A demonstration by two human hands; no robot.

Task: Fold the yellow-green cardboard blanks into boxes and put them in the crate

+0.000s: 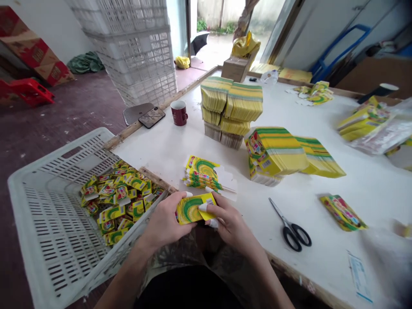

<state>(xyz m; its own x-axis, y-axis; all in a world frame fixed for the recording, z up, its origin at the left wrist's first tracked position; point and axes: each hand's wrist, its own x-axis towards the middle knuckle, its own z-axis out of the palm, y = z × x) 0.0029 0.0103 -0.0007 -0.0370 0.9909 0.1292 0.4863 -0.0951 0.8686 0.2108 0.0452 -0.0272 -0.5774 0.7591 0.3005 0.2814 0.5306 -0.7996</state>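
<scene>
Both my hands hold one small yellow and green carton [192, 208] at the table's near edge. My left hand [165, 219] grips its left side, fingers curled round it. My right hand [227, 222] pinches its right end, with white covers on the fingertips. Just beyond the carton lies a short pile of flat carton blanks [202, 174] on the white table [322, 189]. To my left a white slotted crate [48, 214] holds several folded cartons [117, 197].
Tall stacks of flat blanks [231, 109] and fanned stacks [283, 152] stand mid-table. Black scissors [291, 227] lie right of my hands. A red mug [179, 112] and two phones [144, 115] sit at the far left edge. Stacked white crates [135, 47] stand behind.
</scene>
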